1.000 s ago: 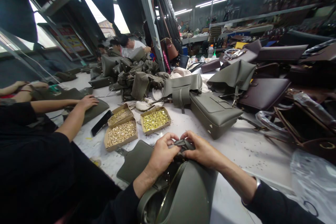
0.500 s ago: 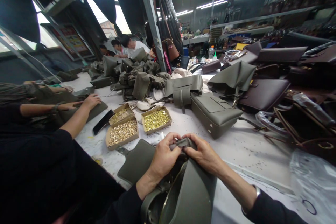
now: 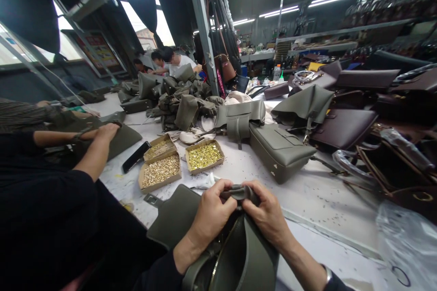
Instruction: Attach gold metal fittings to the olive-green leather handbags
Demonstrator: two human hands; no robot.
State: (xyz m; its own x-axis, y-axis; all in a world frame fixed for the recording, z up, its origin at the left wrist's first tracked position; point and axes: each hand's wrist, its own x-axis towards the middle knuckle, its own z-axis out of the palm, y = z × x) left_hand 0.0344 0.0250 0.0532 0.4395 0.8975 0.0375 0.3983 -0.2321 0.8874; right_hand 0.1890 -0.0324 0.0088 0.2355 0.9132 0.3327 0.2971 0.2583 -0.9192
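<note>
A grey-green handbag stands in front of me on the table, its zipped mouth open toward me and a flap spread out to the left. My left hand pinches the bag's far top edge between thumb and fingers. Close beside it, my right hand grips the same folded edge, thumb on the near side. A short folded piece of the leather shows between the two hands. The fingertips behind the edge are hidden, and so is most of the bag's inside.
Beyond the bag lie cardboard trays of small gold hardware and a black phone. A finished-looking green bag lies at centre right, dark brown bags farther right. At left, a co-worker's hands rest on another green bag.
Both my hands have stayed on the bag's edge, with slight shifts of the fingers. The bag sits a little lower in view. The co-worker's hands have moved closer together.
</note>
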